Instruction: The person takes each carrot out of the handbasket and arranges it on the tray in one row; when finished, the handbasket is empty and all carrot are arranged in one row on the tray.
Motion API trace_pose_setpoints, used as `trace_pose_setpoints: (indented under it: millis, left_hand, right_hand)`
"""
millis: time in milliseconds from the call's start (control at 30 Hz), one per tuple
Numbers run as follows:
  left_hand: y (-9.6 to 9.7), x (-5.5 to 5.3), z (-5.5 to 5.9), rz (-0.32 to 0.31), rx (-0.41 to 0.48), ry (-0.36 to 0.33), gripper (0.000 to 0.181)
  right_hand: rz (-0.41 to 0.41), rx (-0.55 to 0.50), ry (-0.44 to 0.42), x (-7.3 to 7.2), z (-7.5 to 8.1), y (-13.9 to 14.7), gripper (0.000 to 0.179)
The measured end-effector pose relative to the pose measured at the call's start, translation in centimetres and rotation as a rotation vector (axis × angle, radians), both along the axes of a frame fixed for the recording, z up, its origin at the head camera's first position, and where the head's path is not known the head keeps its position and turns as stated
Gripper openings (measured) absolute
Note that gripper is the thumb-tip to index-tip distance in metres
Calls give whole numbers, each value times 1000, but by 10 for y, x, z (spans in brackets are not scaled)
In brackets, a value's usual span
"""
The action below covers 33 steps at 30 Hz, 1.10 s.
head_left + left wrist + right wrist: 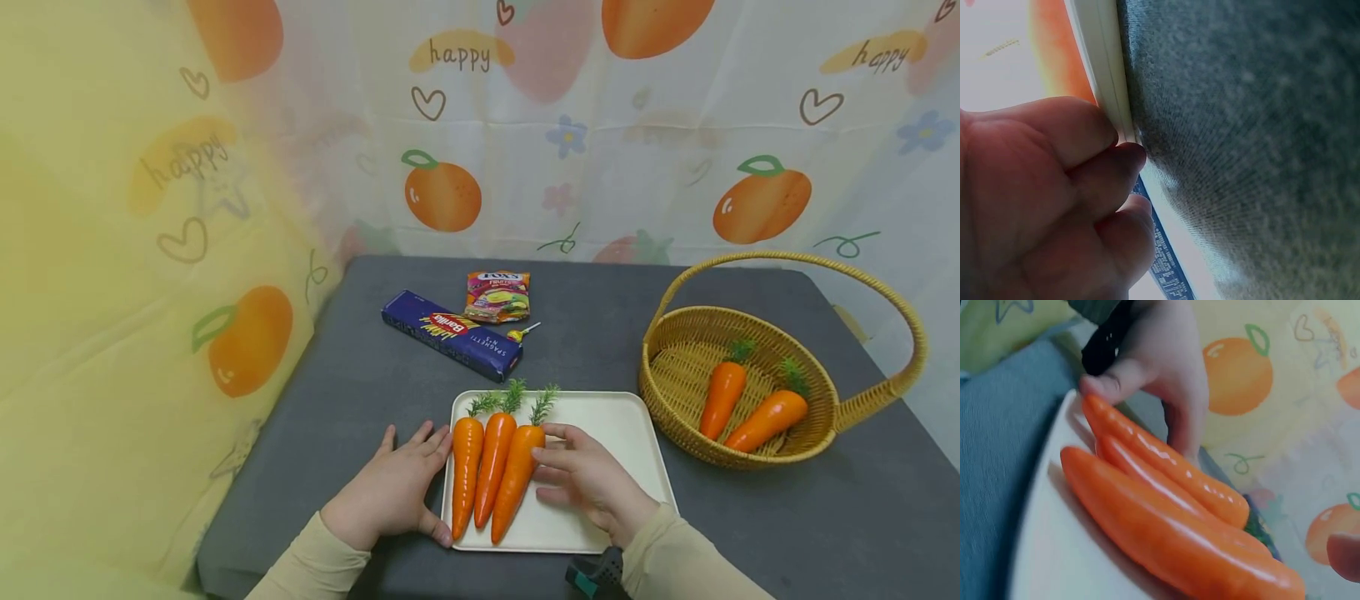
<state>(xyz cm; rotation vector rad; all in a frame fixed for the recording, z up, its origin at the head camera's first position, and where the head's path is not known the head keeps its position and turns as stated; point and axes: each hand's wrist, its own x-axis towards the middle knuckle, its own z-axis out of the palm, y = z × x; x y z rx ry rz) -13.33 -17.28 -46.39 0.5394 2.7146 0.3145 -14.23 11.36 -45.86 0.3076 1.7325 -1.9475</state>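
Three orange carrots with green tops lie side by side on the left part of a white tray (pixel 600 417): a left carrot (pixel 467 475), a middle carrot (pixel 495 467) and a right carrot (pixel 519 479). My left hand (pixel 393 492) is spread against the tray's left edge, its thumb near the left carrot's tip; in the left wrist view its fingers (pixel 1085 175) meet the tray's rim. Over the tray, my right hand (pixel 588 479) holds nothing, its loosely bent fingers beside the right carrot. Only one right fingertip (pixel 1344 556) shows in the right wrist view.
Two more carrots lie in a wicker basket (pixel 675 367) with a tall handle, right of the tray. Behind the tray are a blue spaghetti box (pixel 450 333), a candy bag (pixel 498 296) and a lollipop (pixel 517 335). A printed curtain (pixel 585 150) hangs behind the grey table (pixel 337 392).
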Motion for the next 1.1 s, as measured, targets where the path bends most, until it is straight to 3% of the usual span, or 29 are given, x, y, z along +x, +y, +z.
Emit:
trace_pose_setpoints:
  millis: [267, 433, 567, 733, 833, 967, 1100]
  left_hand:
    - [0, 0, 0, 4, -4, -12, 145]
    - [0, -1, -1, 8, -16, -25, 145]
    - [1, -2, -1, 6, -16, -22, 145]
    - [2, -2, -1, 6, -18, -14, 145]
    - [2, -2, 0, 7, -20, -11, 146]
    - [2, -2, 1, 6, -24, -6, 146]
    - [2, -3, 1, 0, -32, -13, 146]
  right_hand:
    - [53, -22, 6, -7, 10, 19, 55]
    - [119, -110, 0, -13, 18, 37, 61]
    - [144, -207, 35, -21, 36, 60, 58]
    - [91, -286, 113, -35, 57, 103, 44]
    - [64, -306, 146, -45, 61, 135, 60]
    - [-15, -328, 100, -59, 64, 177, 83]
    - [-147, -312, -13, -70, 67, 214, 87]
